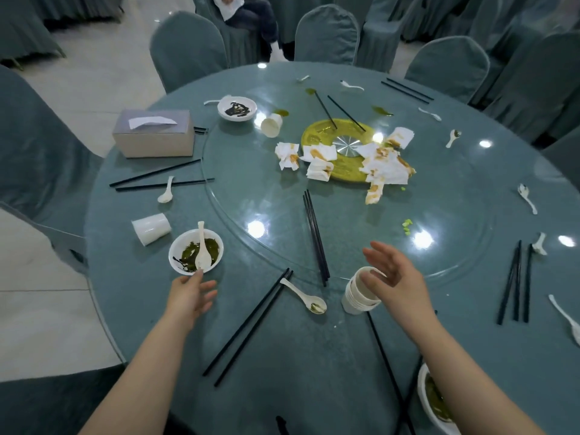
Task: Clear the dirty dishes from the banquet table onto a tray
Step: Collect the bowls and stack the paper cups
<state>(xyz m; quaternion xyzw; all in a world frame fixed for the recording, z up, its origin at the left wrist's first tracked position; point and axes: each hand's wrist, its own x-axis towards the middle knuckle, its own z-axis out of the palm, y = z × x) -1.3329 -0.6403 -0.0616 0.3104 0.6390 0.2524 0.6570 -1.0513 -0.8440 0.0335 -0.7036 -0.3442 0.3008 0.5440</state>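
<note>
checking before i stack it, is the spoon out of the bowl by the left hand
No, the spoon lies in the bowl, which the left hand touches.

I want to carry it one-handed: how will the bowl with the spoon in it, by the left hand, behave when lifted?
The bowl looks thin and disposable, so probably light and a bit bendy at the rim. The spoon lies loose with its handle past the rim, so it may slide or tip out. The dark green leftovers look wet; tilting could spill them. The left hand is open beside it.

Two bare forearms, left hand (191, 293) and right hand (394, 277), no sleeves, rings or watch.
</note>
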